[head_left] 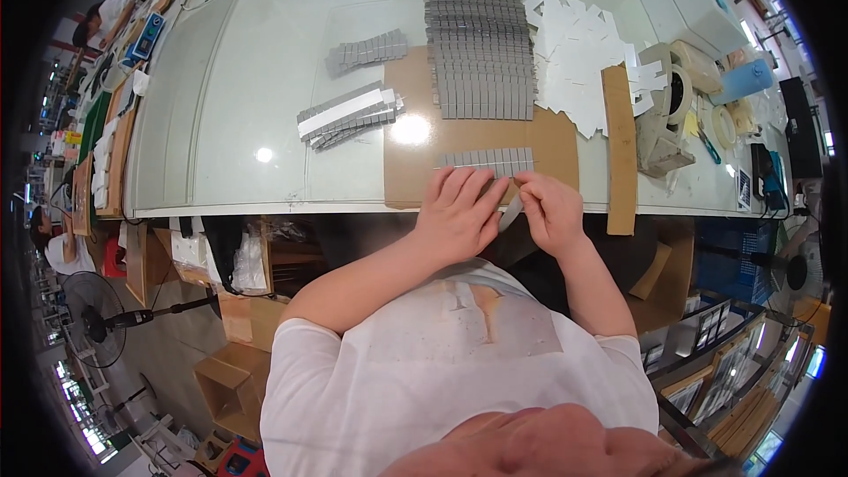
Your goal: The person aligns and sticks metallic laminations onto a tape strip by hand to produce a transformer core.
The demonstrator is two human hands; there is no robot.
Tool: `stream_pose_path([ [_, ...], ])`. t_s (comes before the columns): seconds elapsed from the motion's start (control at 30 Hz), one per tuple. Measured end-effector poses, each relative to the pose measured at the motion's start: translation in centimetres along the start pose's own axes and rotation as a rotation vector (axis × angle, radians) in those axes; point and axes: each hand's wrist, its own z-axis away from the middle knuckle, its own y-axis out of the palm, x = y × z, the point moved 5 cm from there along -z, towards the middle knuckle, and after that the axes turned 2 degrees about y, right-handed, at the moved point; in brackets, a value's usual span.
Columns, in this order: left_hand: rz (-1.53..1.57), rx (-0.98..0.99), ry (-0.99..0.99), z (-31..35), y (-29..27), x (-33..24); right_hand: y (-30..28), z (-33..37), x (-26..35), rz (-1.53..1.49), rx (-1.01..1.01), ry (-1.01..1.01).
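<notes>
A short grey slatted strip (488, 159) lies crosswise on a brown cardboard sheet (406, 178) near the table's front edge. My left hand (458, 212) rests on its near edge, fingers stretched out and lying flat. Just to the right, my right hand (549, 212) is closed in a pinch on a narrow pale strip (510, 214), which hangs between my hands over the edge. Beyond them lies a long stack of grey slatted strips (481, 44). Two smaller piles of grey strips sit to the left, the nearer pile (349, 115) with a white strip on top.
White cut pieces (574, 57) are heaped right of the stack. A long cardboard strip (620, 150) stands beside a grey tape dispenser (664, 132). Farther right are a blue bottle (746, 79) and a white box (693, 0). A fan (93, 320) stands at lower left.
</notes>
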Motion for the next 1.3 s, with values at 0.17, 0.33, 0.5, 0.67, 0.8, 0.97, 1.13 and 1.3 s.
stream_pose_path([
  [0.17, -0.048, -0.006, -0.029, -0.09, 0.4, -0.29, 0.16, -0.08, 0.15, 0.046, 0.016, -0.02],
  [0.33, -0.057, 0.002, -0.041, -0.02, 0.58, -0.25, 0.22, 0.0, 0.04, 0.048, 0.009, -0.013],
  [0.5, -0.072, -0.003, -0.027, 0.03, 0.63, -0.17, 0.18, -0.22, 0.07, 0.016, 0.006, -0.004],
  [0.67, -0.085, -0.01, -0.02, 0.19, 0.72, -0.16, -0.03, 0.43, -0.28, 0.028, -0.064, -0.007],
  [0.8, -0.127, 0.01, -0.007, 0.29, 0.83, -0.35, -0.44, 0.52, -0.16, 0.063, -0.129, -0.002],
  [0.97, -0.146, 0.049, -0.02, 0.1, 0.91, -0.45, -0.36, 0.15, 0.02, 0.067, -0.11, -0.006],
  [1.13, -0.142, 0.049, -0.026, 0.09, 0.96, -0.4, -0.45, 0.08, 0.02, 0.052, -0.13, -0.007],
  [1.3, -0.16, 0.058, -0.02, 0.13, 1.0, -0.43, -0.45, 0.0, 0.14, 0.059, -0.114, -0.019],
])
